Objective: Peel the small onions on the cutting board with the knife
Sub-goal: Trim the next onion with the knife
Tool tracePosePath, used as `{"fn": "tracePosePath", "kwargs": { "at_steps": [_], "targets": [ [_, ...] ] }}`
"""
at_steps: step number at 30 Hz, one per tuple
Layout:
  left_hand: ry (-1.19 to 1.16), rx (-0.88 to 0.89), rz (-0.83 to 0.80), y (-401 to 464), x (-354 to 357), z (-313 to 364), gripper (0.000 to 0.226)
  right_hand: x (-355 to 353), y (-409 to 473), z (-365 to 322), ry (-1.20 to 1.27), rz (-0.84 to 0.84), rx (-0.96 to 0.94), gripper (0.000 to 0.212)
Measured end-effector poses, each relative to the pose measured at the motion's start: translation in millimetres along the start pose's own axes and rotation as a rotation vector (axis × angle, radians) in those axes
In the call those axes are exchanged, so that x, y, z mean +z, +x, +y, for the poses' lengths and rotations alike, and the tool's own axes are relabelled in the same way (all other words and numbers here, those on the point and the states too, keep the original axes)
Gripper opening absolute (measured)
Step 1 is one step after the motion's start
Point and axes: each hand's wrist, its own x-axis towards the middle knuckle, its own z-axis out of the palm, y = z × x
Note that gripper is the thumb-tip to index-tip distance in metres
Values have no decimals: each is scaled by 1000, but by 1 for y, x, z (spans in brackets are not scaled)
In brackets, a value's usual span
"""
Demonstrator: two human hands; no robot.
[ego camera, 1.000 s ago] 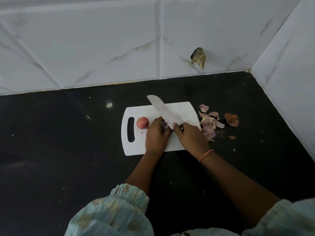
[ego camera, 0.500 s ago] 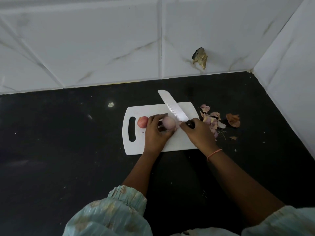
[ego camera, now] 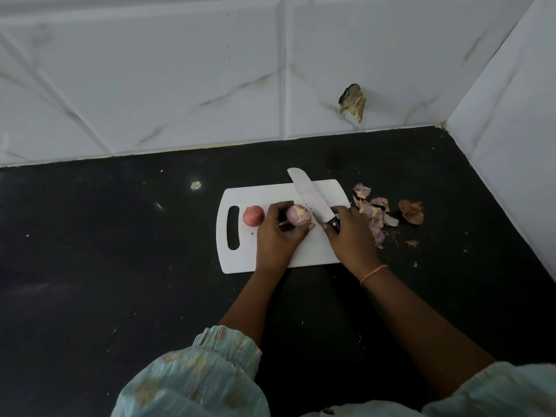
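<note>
Overhead, the left hand pinches a half-peeled small onion above the white cutting board, steadying it for the knife, gripped by the right hand. Another onion waits near the board's handle; peelings lie on the bench.

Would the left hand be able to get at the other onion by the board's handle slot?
Probably yes: the onion lies bare just left of the left hand, though that hand already holds an onion.
</note>
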Motion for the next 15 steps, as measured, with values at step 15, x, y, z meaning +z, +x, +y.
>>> {"fn": "tracePosePath", "kwargs": {
  "at_steps": [15],
  "targets": [
    [-24,-20,36,-1,0,1,44,4,1,-39,148,169,-298,9]
  ]
}}
